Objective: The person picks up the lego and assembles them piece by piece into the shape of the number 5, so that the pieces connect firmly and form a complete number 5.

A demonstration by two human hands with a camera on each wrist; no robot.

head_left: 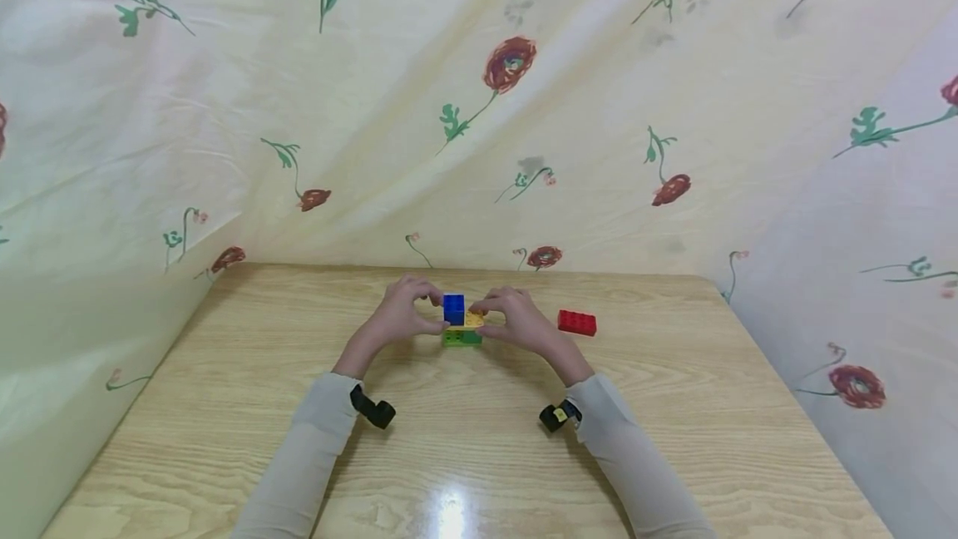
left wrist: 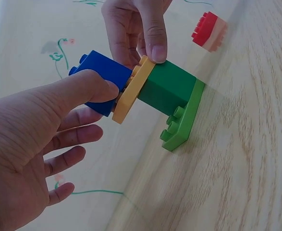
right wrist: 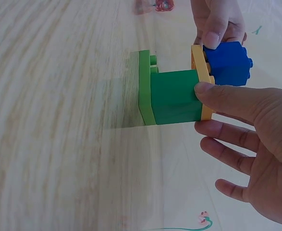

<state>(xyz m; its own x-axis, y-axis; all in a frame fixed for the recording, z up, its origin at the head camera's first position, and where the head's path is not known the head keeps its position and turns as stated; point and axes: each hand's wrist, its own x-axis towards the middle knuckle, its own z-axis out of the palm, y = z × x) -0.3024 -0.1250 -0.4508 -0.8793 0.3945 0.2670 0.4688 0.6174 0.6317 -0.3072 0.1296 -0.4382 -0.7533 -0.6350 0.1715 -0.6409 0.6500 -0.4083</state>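
A small stack of toy building bricks stands on the table in front of both hands. At its base lies a light green plate (left wrist: 191, 118), and a dark green brick (right wrist: 174, 96) sits on one end of it. Above that is a thin yellow plate (left wrist: 133, 91), topped at its left end by a blue brick (head_left: 453, 309). My left hand (head_left: 397, 312) pinches the blue brick, thumb on the near side. With thumb and fingers, my right hand (head_left: 521, 320) grips the yellow plate at its right end, the thumb overlapping the dark green brick's edge.
A red brick (head_left: 577, 323) lies on the wooden table (head_left: 464, 422), right of the stack and beyond the right wrist. Flower-patterned cloth (head_left: 374, 131) hangs behind the table and along both sides. Each wrist wears a black camera strap.
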